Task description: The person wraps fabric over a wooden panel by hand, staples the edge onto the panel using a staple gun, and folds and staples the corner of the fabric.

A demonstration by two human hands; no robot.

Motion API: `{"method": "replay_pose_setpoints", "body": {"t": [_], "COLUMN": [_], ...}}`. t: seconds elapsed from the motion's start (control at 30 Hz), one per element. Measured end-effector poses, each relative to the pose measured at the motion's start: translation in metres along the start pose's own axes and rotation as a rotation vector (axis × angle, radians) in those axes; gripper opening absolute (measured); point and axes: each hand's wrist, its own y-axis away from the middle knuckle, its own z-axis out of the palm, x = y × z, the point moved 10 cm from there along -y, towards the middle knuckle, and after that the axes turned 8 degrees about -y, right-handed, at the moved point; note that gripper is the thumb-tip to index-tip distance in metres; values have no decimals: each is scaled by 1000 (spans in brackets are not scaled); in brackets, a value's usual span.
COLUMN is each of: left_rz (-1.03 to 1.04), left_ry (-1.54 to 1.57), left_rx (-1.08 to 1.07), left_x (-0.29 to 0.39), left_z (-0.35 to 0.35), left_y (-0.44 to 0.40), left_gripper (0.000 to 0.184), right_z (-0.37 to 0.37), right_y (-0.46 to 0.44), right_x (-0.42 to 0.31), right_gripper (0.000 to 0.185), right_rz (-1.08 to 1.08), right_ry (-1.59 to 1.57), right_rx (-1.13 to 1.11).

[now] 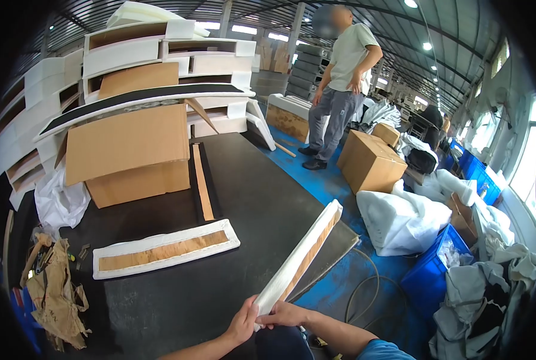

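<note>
At the far left, a torn brown paper sack lies near the edge of the dark worktable, with a white plastic bag beyond it, beside an open cardboard box. In front of the box, a white-bordered wooden slat lies flat, and a black-bordered wooden strip lies just right of the box. At the near edge, the left hand is closed on the lower end of a white fabric-wrapped slat, and the right hand grasps that same end; the slat slants up to the right, bare wood showing along one face. Farther right, a person stands near a closed carton, and a blue bin sits beside the white-wrapped bundle
</note>
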Motion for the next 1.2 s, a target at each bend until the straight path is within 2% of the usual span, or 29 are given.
{"method": "replay_pose_setpoints", "body": {"t": [0.07, 0.1, 0.17, 0.2, 0.27, 0.37, 0.47, 0.53, 0.63, 0.67, 0.73, 0.8, 0.9, 0.93, 1.0, 1.07, 1.2], "left_rz": [94, 77, -121, -135, -55, -102, -128, -101, -99, -126, -128, -224, -168, -177, -188, -198, -284], "left_ry": [-152, -150, -48, -39, -209, -295, -318, -318, -217, -272, -182, -91, -82, -78, 119, 113, 12], "left_rx": [67, 75, -7, -5, 62, 53, 77, 70, 53, 83, 73, 21, -4, 15, -91, 17, 275], "left_x": [15, 16, -1, -7, -7, -4, -6, -1, 6, 13, 7, -1, -2, -3, -2, -1, 1], "left_z": [-9, -12, -6, -4, -7, -7, -10, -10, -5, -6, 1, 6, 13, 10, 14, 6, -8], "left_y": [1, 3, 8, 15, 25, 30, 30, 30, 33, 38, 45, 53, 58, 58, 55, 52, 39], "left_gripper": [48, 48, 51, 51, 55, 57, 56, 56, 58, 58, 57, 62, 78, 78, 76, 70, 55], "right_z": [1, 1, 1, -1, -5, -5, -5, -7, -11, -8, -7, -6, -4, -5, 0, -1, -3], "right_y": [-2, -2, -2, -2, -3, -2, -8, -9, -1, -1, 1, -1, -3, -5, -7, -5, -8], "right_x": [-6, -9, -5, -1, 9, 7, 6, 7, -3, 2, 2, 3, 6, 6, 0, -6, 12], "right_gripper": [21, 21, 22, 24, 22, 21, 24, 19, 19, 19, 20, 21, 20, 20, 18, 17, 19], "right_rz": [-24, -47, -38, -41, -40, -68, -116, -136, -174, -105, -98, -97, -14, 11, -3, -24, -32], "right_ry": [0, 2, -11, -16, -5, -3, -66, -95, -24, -81, -87, -147, -147, -112, -113, -242, -167], "right_rx": [6, 18, -3, -6, 16, 42, 18, 98, 121, 100, 97, 129, 111, 107, 95, 162, 107]}}
